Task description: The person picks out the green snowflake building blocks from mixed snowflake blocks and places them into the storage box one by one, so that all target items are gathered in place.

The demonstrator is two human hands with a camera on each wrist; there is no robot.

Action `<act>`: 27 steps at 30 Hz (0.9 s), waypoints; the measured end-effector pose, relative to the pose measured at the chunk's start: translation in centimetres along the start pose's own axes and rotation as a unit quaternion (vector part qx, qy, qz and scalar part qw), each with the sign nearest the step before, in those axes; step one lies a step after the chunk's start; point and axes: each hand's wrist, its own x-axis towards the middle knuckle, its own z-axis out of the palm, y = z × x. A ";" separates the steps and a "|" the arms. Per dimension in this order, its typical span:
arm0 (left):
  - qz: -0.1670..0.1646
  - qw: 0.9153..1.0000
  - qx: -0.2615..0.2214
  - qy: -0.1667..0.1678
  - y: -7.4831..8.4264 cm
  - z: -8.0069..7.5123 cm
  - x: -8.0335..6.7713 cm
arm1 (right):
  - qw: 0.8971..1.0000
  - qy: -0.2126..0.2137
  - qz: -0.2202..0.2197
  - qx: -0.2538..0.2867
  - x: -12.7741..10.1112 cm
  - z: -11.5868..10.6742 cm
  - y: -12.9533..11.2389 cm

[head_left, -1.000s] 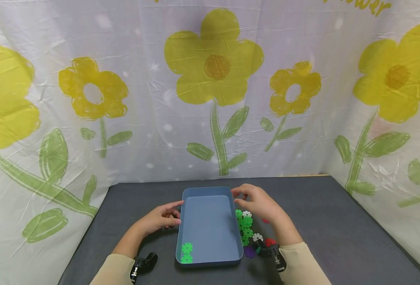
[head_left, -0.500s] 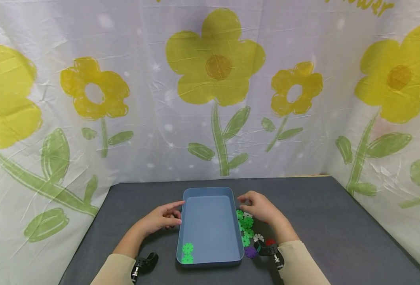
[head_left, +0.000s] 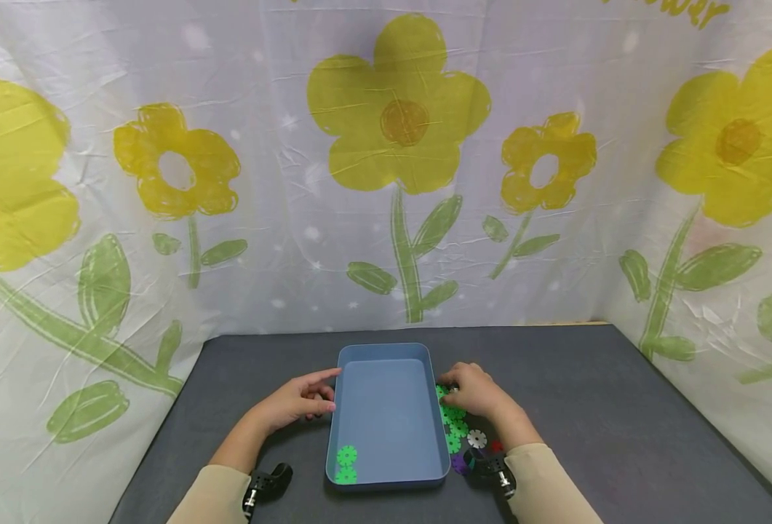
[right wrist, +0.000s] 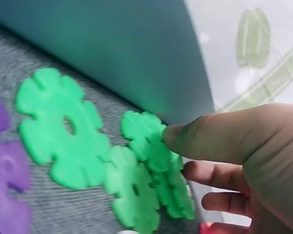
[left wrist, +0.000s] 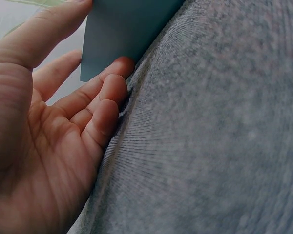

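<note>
Two green gear discs (head_left: 344, 465) lie in the blue tray's (head_left: 386, 356) near-left corner. The right hand (head_left: 474, 391) pinches one green disc (right wrist: 147, 140) from the pile beside the tray; the left hand (head_left: 297, 402), fingers relaxed, touches the tray's left wall on the grey bench (head_left: 589, 393).

The tray (head_left: 386, 415) is plain blue-grey. The discs (head_left: 454, 426) at its 3 o'clock side are mostly bright green, with one white (head_left: 476, 439), one purple (head_left: 459, 463) and a bit of red (head_left: 496, 445). Two green discs (head_left: 345, 464) lie inside at 7 o'clock. The table (head_left: 589, 407) is dark grey. The curtain (head_left: 386, 160) is white with yellow flowers, green stems and leaves. The sleeves (head_left: 549, 487) are beige.
</note>
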 end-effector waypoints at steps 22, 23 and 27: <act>0.000 1.000 -0.001 0.002 -0.1 -0.1 0.0 | 0.998 0.017 0.029 -0.062 0.3 0.3 -0.5; -0.001 1.000 -0.001 0.002 -0.1 0.0 0.0 | 0.998 0.019 0.029 -0.059 0.2 0.3 -0.5; -0.003 1.000 -0.001 0.003 -0.1 0.0 0.1 | 0.998 0.025 0.040 -0.043 0.1 0.2 -0.3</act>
